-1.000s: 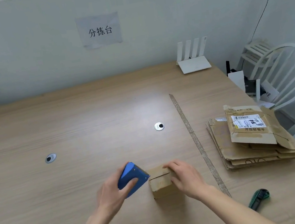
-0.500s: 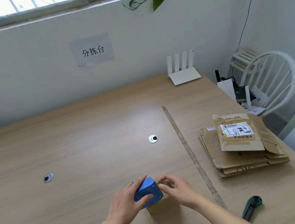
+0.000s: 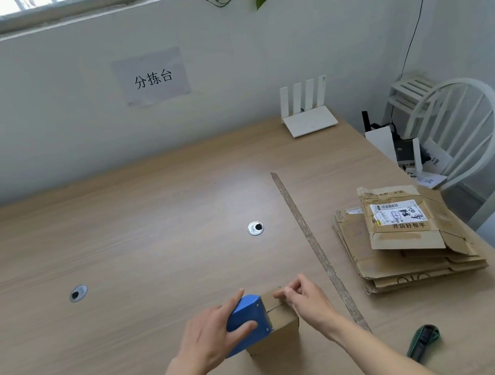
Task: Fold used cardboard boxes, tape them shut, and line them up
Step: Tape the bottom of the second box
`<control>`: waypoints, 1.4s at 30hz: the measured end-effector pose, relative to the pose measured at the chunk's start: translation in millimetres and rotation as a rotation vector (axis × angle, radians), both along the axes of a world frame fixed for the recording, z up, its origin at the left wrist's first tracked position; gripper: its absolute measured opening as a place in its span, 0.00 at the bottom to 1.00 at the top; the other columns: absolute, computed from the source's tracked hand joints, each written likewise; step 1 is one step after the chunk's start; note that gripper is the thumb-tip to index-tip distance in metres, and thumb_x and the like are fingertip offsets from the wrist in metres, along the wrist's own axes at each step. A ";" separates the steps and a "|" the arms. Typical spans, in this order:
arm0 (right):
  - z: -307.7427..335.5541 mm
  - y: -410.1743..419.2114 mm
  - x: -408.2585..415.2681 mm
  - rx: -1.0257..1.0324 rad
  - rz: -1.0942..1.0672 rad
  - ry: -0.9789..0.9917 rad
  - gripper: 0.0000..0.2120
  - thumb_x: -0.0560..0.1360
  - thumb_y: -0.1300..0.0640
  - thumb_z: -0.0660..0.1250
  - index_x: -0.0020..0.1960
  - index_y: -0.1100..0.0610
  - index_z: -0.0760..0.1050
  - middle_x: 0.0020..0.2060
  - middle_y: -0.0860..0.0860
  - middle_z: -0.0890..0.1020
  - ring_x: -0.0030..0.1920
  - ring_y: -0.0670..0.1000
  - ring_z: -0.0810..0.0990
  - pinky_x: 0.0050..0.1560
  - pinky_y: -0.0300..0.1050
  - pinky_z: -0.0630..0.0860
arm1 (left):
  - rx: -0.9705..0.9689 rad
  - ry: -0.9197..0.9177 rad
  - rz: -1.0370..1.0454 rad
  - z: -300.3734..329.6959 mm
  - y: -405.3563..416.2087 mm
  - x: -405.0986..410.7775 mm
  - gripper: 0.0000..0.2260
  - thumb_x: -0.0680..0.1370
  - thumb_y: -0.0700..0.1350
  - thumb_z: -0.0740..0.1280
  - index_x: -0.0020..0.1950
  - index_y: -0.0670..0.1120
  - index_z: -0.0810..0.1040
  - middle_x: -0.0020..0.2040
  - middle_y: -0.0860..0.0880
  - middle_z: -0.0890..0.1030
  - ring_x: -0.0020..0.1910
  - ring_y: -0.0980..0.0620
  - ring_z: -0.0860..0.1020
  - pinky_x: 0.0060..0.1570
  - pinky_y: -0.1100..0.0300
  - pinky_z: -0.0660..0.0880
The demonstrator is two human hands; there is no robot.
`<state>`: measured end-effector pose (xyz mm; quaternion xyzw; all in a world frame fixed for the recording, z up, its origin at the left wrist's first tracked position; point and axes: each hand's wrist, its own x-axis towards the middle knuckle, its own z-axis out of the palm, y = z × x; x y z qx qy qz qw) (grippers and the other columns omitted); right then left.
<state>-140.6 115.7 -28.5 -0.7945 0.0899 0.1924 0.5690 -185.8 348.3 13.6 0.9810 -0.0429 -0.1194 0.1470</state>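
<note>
now that the left hand [image 3: 214, 333], gripping the blue tape dispenser [image 3: 249, 319], has slid it onto the small box [image 3: 276, 321] top beside the right hand [image 3: 309, 300] fingers pinching its far edge, taping is starting.
</note>
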 end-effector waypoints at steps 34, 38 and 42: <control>-19.4 -8.7 10.2 -0.101 -0.306 0.248 0.01 0.73 0.64 0.67 0.44 0.60 0.77 0.44 0.59 0.84 0.42 0.54 0.86 0.45 0.52 0.86 | 0.293 0.070 -0.155 22.2 -44.1 48.5 0.26 0.76 0.68 0.60 0.72 0.59 0.70 0.55 0.50 0.82 0.52 0.47 0.80 0.45 0.55 0.73; -18.7 -11.4 11.3 -0.117 -0.297 0.269 0.02 0.72 0.66 0.67 0.43 0.60 0.77 0.44 0.60 0.84 0.41 0.53 0.85 0.44 0.51 0.86 | 0.301 0.069 -0.169 21.5 -45.4 49.0 0.26 0.76 0.68 0.60 0.70 0.58 0.71 0.53 0.50 0.83 0.50 0.47 0.80 0.44 0.55 0.75; -21.1 -11.4 11.0 -0.146 -0.293 0.269 0.02 0.73 0.65 0.69 0.42 0.60 0.78 0.42 0.58 0.84 0.41 0.53 0.85 0.44 0.52 0.86 | 0.301 0.059 -0.177 21.3 -45.5 49.1 0.26 0.76 0.68 0.60 0.70 0.58 0.71 0.53 0.50 0.83 0.49 0.47 0.80 0.44 0.55 0.75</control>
